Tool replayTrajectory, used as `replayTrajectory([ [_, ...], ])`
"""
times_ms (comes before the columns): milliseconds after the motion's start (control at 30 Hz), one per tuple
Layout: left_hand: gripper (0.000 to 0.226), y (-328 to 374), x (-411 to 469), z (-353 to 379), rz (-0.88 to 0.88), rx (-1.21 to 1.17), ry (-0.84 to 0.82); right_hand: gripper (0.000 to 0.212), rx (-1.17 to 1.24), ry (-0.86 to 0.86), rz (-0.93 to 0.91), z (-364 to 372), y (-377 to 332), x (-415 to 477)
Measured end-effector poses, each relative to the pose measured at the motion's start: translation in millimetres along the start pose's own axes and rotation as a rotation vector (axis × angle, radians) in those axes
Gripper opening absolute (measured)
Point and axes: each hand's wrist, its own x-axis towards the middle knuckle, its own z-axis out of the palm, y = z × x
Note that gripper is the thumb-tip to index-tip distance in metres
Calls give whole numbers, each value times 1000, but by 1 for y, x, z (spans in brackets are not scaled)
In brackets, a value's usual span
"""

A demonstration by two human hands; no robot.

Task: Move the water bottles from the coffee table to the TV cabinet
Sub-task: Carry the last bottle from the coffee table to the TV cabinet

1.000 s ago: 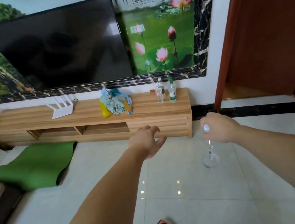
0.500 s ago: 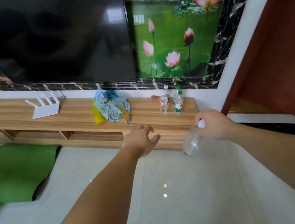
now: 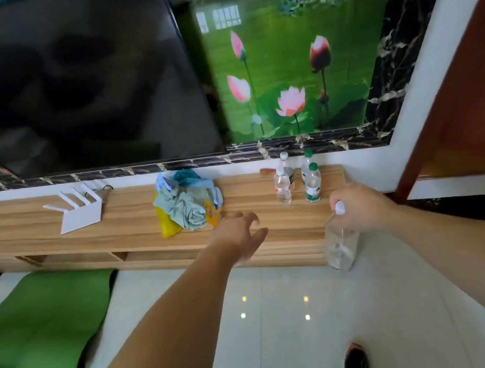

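Note:
My right hand [image 3: 359, 206] grips a clear water bottle [image 3: 339, 244] by its white-capped neck; the bottle hangs down in front of the right end of the wooden TV cabinet [image 3: 133, 231]. My left hand [image 3: 240, 235] reaches forward over the cabinet's front edge, fingers spread, holding nothing. On the cabinet's right end stand several bottles close together: a white-capped one [image 3: 282, 185] in front, another [image 3: 286, 165] behind it, and green-capped ones [image 3: 311, 182] to their right.
A bundle of blue and yellow cloth bags [image 3: 187, 204] lies mid-cabinet, and a white router [image 3: 80, 207] sits left of it. The TV [image 3: 64, 85] hangs above. A green mat [image 3: 40, 323] lies on the tiled floor at left, a brown door [image 3: 483, 98] at right, my shoe [image 3: 355, 367] below.
I have moved closer to the cabinet, which now fills more of the view. My right hand has carried the hanging bottle up to the cabinet's right end; my left hand stays extended and open.

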Motion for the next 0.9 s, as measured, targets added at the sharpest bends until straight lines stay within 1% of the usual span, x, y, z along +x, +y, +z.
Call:
replayTrajectory([
  [67,44,3,32,-3,-12,-13,-4,17,4,-13,-3,-6,16,27],
  [133,43,9,59,-4,-18,-23,-8,18,-2,-22,-10,-11,30,52],
  [233,44,16,97,-4,-2,3,-48,17,-24,-23,26,-21,47,84],
  [367,44,14,150,-4,31,21,-56,14,-76,-46,65,-30,64,130],
  [533,42,2,230,-6,52,-90,-42,14,-129,-93,156,-50,72,191],
  [600,42,-1,262,-5,56,-143,-74,18,-114,-98,229,-55,74,207],
  [667,42,0,292,-6,50,-188,-111,18,-125,-120,250,-56,81,224],
  [833,41,11,343,-7,126,-216,-148,17,-70,-92,308,-59,97,262],
  [900,39,12,359,-7,119,-216,-164,17,-56,-74,330,-59,104,281],
])
